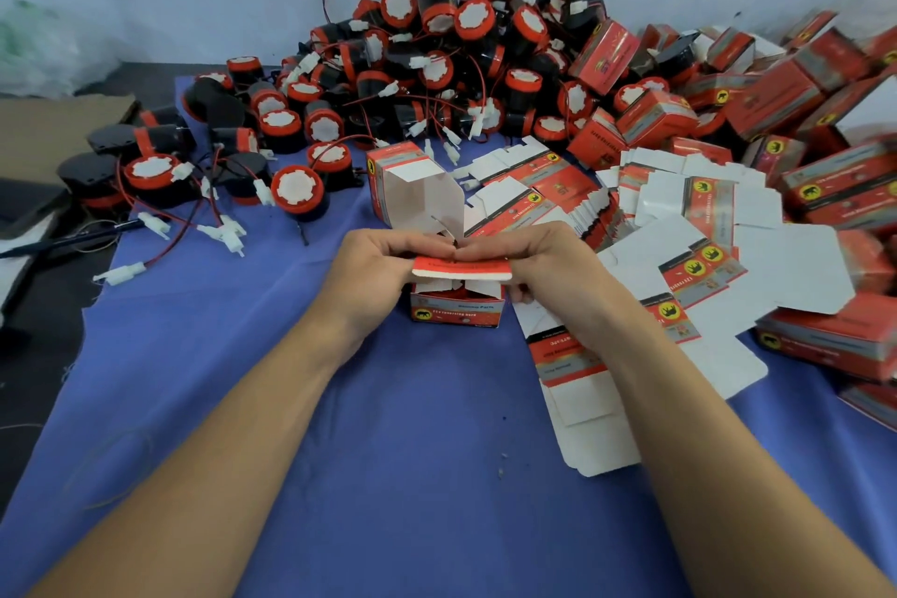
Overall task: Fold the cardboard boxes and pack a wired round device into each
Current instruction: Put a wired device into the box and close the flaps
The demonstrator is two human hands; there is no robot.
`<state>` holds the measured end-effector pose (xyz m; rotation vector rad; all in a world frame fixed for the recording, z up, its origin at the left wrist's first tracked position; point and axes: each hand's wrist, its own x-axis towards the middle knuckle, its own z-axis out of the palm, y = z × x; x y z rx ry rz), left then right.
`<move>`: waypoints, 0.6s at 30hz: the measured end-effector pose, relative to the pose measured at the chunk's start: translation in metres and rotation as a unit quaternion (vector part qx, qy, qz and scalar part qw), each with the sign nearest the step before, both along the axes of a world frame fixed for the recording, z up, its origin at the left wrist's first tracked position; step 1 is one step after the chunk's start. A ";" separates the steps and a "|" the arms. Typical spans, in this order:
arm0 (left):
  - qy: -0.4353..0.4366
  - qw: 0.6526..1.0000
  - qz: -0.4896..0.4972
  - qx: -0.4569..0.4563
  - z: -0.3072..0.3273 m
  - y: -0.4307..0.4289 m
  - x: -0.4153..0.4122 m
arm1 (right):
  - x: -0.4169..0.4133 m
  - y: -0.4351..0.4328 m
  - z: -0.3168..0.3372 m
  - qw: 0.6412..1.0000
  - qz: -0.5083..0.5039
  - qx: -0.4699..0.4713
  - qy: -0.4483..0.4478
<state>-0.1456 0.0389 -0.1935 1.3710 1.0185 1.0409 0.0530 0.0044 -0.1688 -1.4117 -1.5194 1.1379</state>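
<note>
On the table [242, 354], left hand [373, 267] and right hand [539, 267] both pinch the box [456, 311] lid flap, devices [437, 53] piled behind.

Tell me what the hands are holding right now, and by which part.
Both the left hand and the right hand pinch the red top flap of the small box, one at each end of the flap.

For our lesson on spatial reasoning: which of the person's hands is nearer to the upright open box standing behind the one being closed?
Left. The left hand lies just below the open box; the right hand sits further off to its right.
</note>
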 end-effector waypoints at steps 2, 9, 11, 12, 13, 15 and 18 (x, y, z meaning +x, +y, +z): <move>0.015 0.998 -0.055 -0.020 0.005 0.004 -0.008 | 0.009 -0.003 0.010 0.997 0.046 -0.042 -0.036; 0.087 0.980 -0.173 0.047 0.004 0.005 -0.027 | 0.008 -0.011 0.022 0.970 0.072 -0.005 -0.232; 0.117 0.976 -0.171 0.066 0.001 0.005 -0.028 | 0.004 -0.012 0.021 0.968 0.048 0.005 -0.247; 0.119 0.977 -0.165 0.068 0.001 0.005 -0.028 | 0.002 -0.012 0.021 0.967 0.037 0.011 -0.253; 0.116 0.978 -0.157 0.073 0.000 0.005 -0.028 | 0.000 -0.013 0.021 0.965 0.031 0.015 -0.260; 0.118 0.979 -0.138 0.091 -0.002 0.005 -0.028 | -0.002 -0.012 0.021 0.963 0.027 0.015 -0.268; 0.145 0.977 -0.109 0.112 0.000 0.004 -0.028 | -0.003 -0.013 0.025 0.962 0.034 0.004 -0.269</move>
